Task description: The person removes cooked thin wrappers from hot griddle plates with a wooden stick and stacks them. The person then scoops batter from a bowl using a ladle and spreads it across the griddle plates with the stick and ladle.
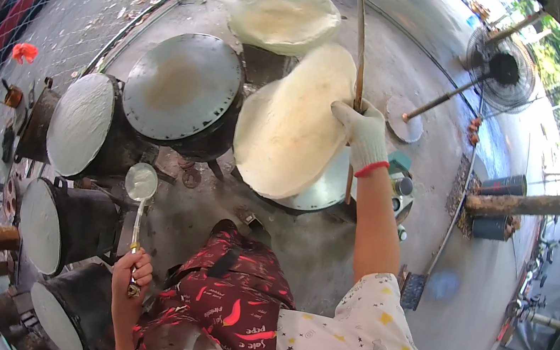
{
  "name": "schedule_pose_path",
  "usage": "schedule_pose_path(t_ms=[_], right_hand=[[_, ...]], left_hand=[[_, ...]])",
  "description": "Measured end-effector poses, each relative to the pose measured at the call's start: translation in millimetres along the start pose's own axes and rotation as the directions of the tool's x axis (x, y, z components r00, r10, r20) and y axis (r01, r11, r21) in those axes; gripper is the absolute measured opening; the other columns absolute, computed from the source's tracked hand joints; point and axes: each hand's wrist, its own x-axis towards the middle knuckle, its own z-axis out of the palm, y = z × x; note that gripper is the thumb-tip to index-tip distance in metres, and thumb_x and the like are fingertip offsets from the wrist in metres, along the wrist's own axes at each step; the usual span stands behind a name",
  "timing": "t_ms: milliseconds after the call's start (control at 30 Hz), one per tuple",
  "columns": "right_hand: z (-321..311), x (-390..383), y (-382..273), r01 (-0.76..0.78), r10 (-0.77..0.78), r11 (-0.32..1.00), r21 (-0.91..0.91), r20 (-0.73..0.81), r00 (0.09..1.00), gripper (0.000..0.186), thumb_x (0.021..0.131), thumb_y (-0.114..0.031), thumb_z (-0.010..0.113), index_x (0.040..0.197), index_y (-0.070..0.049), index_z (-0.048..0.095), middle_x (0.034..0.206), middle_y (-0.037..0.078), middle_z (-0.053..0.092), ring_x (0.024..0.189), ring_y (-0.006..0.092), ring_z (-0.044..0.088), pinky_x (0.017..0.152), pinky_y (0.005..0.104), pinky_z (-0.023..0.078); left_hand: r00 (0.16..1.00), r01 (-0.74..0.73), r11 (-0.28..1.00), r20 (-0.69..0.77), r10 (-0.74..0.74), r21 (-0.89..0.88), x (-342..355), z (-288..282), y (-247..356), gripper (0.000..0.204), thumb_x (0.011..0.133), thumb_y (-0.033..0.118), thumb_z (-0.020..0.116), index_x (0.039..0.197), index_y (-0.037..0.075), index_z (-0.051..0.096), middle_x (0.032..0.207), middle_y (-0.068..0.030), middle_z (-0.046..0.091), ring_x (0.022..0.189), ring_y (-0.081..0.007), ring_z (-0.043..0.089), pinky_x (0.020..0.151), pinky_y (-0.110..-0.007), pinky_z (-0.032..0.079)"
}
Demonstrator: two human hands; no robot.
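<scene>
My left hand (133, 271) is closed around the handle of a ladle (142, 183) whose round bowl is coated with pale batter. My right hand (361, 133), in a white glove with a red band at the wrist, grips a long thin wooden stick (361, 36). Beside the stick, a large thin cream-coloured sheet of cooked batter (292, 130) lies partly over a round griddle (324, 190); the gloved thumb is at its right edge. Whether the glove also pinches the sheet, I cannot tell. Another pale round sheet (284, 18) lies just beyond it.
Left of it stands a flat round griddle (181, 86) with a brownish centre. Several batter-coated griddles on dark stoves, such as the white one (79, 124), curve down my left side. A standing fan (502, 70) is at the far right, near a wooden post (533, 203).
</scene>
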Motion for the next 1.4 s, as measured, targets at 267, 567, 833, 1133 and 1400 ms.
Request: schedule_pose_path(t_ms=[267, 567, 833, 1133, 1400], right_hand=[[35.9, 80.7, -127.8, 0.186, -0.140, 0.978, -0.092, 0.370, 0.918, 0.026, 0.075, -0.014, 0.070, 0.095, 0.002, 0.064, 0.080, 0.002, 0.064, 0.067, 0.0109, 0.060, 0.062, 0.0241, 0.048], [131.3, 223.5, -260.6, 0.652, -0.401, 0.285, -0.702, 0.531, 0.747, 0.028, 0.077, -0.023, 0.060, 0.098, -0.006, 0.067, 0.080, 0.009, 0.068, 0.072, 0.0199, 0.064, 0.070, 0.0328, 0.050], [167.2, 263.3, -55.3, 0.719, -0.622, -0.105, -0.687, 0.610, 0.491, 0.011, 0.076, -0.012, 0.053, 0.080, -0.011, 0.063, 0.082, 0.013, 0.062, 0.076, 0.0316, 0.062, 0.067, 0.0438, 0.050], [185.1, 298.6, 69.2, 0.613, -0.465, 0.065, -0.788, 0.520, 0.717, 0.010, 0.077, -0.014, 0.057, 0.082, -0.012, 0.065, 0.084, 0.012, 0.063, 0.079, 0.0319, 0.063, 0.070, 0.0429, 0.051], [174.9, 248.8, 43.4, 0.663, -0.410, 0.255, -0.704, 0.543, 0.733, 0.026, 0.081, -0.029, 0.060, 0.104, -0.017, 0.064, 0.083, 0.016, 0.066, 0.078, 0.0357, 0.063, 0.071, 0.0448, 0.050]], left_hand=[[0.995, -0.094, 0.995, -0.034, 0.093, -0.040, 6.0, 3.8, 0.9, 0.009, 0.093, 0.007, 0.045, 0.085, 0.005, 0.041, 0.065, 0.0016, 0.038, 0.046, -0.0037, 0.035, 0.036, -0.019, 0.032], [0.959, -0.260, 0.953, -0.160, 0.236, -0.155, 23.3, 35.2, 9.1, 0.011, 0.091, 0.007, 0.046, 0.082, 0.006, 0.039, 0.063, 0.0013, 0.038, 0.046, -0.0039, 0.035, 0.037, -0.020, 0.032], [0.944, -0.297, 0.938, -0.204, 0.260, -0.181, 40.1, 41.8, 21.7, 0.009, 0.090, 0.007, 0.046, 0.083, 0.006, 0.040, 0.061, 0.0018, 0.038, 0.043, -0.0038, 0.035, 0.036, -0.020, 0.031], [0.899, -0.371, 0.908, -0.320, 0.299, -0.194, 39.4, 33.7, 22.0, 0.007, 0.090, 0.008, 0.046, 0.084, 0.007, 0.044, 0.062, 0.0012, 0.040, 0.042, -0.0058, 0.039, 0.033, -0.021, 0.035], [0.876, -0.469, 0.836, -0.266, 0.402, -0.286, 20.6, 17.7, 4.3, 0.006, 0.092, 0.008, 0.044, 0.092, 0.003, 0.048, 0.065, -0.0006, 0.041, 0.042, -0.0060, 0.037, 0.033, -0.021, 0.035]])
